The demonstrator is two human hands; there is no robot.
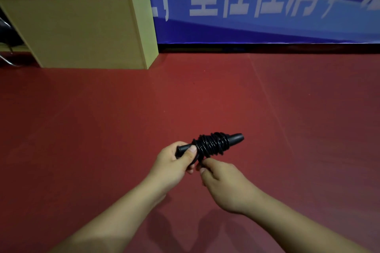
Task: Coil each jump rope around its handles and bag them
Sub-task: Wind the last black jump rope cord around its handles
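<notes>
Lower centre of frame: a black jump rope [209,145] is being held above the red floor [82,129], touching nothing but the hands. The cord is already lying in tight turns round the paired handles; one tapered handle end is sticking out toward the right, the other is being covered by the left hand.

Left hand [174,162]: fingers are being curled round the handle ends, thumb pressed along the top beside the first turns. Right hand [220,176]: thumb and forefinger are being pinched together at the underside of the coil, seemingly on the last bit of cord, though the cord between the fingertips cannot be made out.

Handling, as judged: the bundle is likely being carried as a light thing. The handles look stiff and are being taken as the sound place for a grip; the cord looks springy and smooth, so the turns may be loosening once the pinch is eased. The loose end is probably being tucked.

Room: open floor is lying on all sides. A pale wooden cabinet [86,28] is standing at upper left, a blue banner [267,6] along the top, both well apart. No bag is being shown in view.
</notes>
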